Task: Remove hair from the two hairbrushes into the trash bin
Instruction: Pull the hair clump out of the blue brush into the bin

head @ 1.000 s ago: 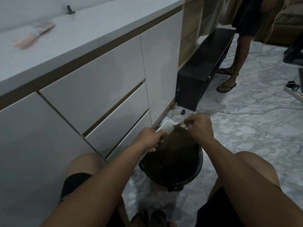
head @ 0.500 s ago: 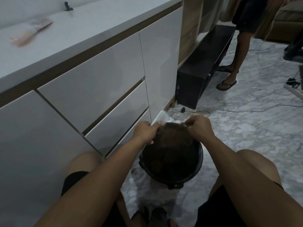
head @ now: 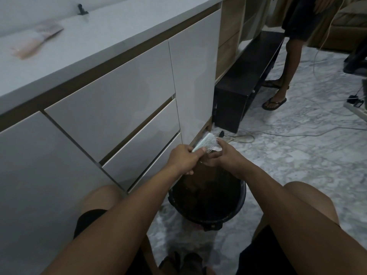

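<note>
A white hairbrush (head: 206,142) with pale bristles is held just above the far rim of a black trash bin (head: 236,211) on the floor between my knees. My left hand (head: 185,157) is shut on the brush's handle. My right hand (head: 223,155) reaches into the bristles, fingers pinched at the brush head; whether it holds hair I cannot tell. Brown hair-like matter lies inside the bin. A second, pink hairbrush (head: 35,41) lies blurred on the white countertop at the upper left.
A white cabinet (head: 111,108) with drawers stands close on my left. A dark low bench (head: 248,82) sits beyond it. A standing person's legs (head: 282,76) in flip-flops are at the upper right. Cables (head: 297,133) trail across the marble floor.
My right hand has moved left from over the bin onto the brush's bristles. The brush in my left hand has tilted its head to the right and stays above the bin's far rim.
</note>
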A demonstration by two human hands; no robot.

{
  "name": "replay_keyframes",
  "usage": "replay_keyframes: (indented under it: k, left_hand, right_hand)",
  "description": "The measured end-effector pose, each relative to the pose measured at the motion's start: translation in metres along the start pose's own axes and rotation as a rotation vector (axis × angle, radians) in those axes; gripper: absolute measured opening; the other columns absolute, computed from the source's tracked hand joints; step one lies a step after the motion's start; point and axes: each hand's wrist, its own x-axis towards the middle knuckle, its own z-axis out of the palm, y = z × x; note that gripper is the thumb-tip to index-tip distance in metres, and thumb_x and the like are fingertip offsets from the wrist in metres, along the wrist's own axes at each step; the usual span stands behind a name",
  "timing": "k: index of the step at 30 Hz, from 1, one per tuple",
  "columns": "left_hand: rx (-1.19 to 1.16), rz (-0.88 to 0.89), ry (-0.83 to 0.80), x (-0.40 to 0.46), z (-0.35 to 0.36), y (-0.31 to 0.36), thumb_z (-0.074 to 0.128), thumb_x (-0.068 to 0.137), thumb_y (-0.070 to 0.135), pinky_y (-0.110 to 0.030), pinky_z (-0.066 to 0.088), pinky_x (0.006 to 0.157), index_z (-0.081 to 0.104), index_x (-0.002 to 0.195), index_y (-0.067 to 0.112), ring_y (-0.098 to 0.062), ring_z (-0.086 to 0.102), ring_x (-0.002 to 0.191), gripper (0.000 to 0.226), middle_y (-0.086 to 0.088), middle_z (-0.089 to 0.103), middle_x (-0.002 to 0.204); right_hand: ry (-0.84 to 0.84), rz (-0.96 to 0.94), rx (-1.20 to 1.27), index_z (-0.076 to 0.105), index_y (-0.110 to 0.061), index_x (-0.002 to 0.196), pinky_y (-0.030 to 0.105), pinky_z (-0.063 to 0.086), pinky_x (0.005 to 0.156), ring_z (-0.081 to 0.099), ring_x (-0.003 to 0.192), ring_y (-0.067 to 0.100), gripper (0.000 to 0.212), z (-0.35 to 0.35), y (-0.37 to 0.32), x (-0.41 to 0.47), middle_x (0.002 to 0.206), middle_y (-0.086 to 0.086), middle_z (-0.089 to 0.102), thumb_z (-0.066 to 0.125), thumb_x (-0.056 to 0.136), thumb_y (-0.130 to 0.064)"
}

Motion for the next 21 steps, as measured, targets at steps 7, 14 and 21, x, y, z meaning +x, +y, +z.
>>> replay_keyframes:
  k: [7,14,21]
  left_hand:
    - [-0.006,-0.033,0.060,0.002,-0.005,-0.001,0.061,0.091,0.047,-0.015,0.038,0.035,0.060,0.077,0.010,-0.014,0.059,0.043,0.040,-0.006,0.063,0.074]
    - [0.002,-0.091,0.038,0.002,-0.001,-0.005,0.060,0.091,0.048,-0.016,0.037,0.035,0.065,0.090,0.004,-0.015,0.056,0.047,0.044,-0.006,0.061,0.073]
    - [-0.012,-0.217,-0.113,0.006,0.009,-0.007,0.065,0.089,0.046,-0.021,0.039,0.036,0.065,0.101,-0.001,-0.017,0.055,0.037,0.048,-0.010,0.060,0.064]
  right_hand:
    - [0.081,0.037,-0.132,0.062,-0.011,0.123,0.022,0.053,0.073,0.072,0.089,0.021,0.053,-0.003,-0.003,-0.005,0.090,0.009,0.075,0.080,0.074,-0.004]
    - [0.300,-0.065,-0.704,0.080,-0.021,0.080,0.030,0.054,0.076,0.067,0.087,0.016,0.013,-0.009,0.006,0.004,0.084,-0.001,0.075,0.073,0.076,-0.011]
    - [0.465,-0.074,-0.915,0.076,-0.023,0.092,0.033,0.053,0.072,0.065,0.088,0.023,0.024,-0.003,0.010,0.007,0.092,0.002,0.072,0.064,0.075,-0.011]
